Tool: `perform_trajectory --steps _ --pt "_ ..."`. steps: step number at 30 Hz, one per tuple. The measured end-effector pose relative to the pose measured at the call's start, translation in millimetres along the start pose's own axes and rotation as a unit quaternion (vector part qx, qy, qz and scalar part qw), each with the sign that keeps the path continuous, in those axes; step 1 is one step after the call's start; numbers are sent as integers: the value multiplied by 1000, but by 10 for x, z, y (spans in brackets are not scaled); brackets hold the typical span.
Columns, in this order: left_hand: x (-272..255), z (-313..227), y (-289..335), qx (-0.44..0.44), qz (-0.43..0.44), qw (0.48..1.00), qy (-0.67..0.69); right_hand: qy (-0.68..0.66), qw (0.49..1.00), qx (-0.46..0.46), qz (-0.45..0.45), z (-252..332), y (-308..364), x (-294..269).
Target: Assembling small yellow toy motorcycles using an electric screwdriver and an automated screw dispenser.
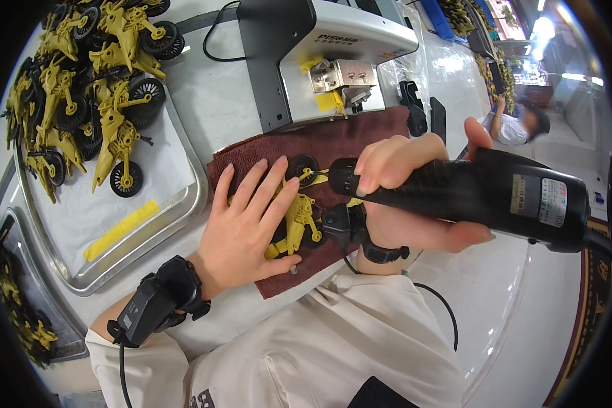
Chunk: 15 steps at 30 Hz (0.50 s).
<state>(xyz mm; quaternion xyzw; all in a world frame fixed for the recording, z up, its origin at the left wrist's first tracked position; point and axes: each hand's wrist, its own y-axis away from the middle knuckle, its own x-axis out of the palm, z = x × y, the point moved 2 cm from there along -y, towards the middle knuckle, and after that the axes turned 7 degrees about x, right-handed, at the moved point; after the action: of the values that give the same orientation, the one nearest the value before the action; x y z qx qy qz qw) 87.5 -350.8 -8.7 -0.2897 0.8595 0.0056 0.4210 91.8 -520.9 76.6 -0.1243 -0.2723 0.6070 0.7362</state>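
A yellow toy motorcycle (296, 221) with black wheels lies on its side on a dark red cloth (381, 126). My left hand (248, 221) lies over its left part, fingers stretched and spread, thumb at its near side. Wrapped in my right hand (404, 170) is a black electric screwdriver (449, 187), held almost level. Its bit points left and reaches the motorcycle beside the far wheel (302, 169). Whether the bit touches a screw is too small to tell. My left hand hides part of the toy.
At the left, a metal tray (200, 194) with white lining holds a heap of yellow toy motorcycles (115, 129). Another tray (61, 333) of parts sits nearer. A grey machine (347, 41) stands beyond the cloth. Further right are a black holder (412, 102) and another person (513, 126).
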Motion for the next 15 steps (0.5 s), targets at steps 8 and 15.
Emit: perform_trajectory --steps 8,15 --pt "23 50 -51 -3 -3 1000 -1 85 995 42 -28 -265 13 -79" --pt "25 62 -53 -1 2 1000 -3 132 986 66 77 -154 -22 -145"
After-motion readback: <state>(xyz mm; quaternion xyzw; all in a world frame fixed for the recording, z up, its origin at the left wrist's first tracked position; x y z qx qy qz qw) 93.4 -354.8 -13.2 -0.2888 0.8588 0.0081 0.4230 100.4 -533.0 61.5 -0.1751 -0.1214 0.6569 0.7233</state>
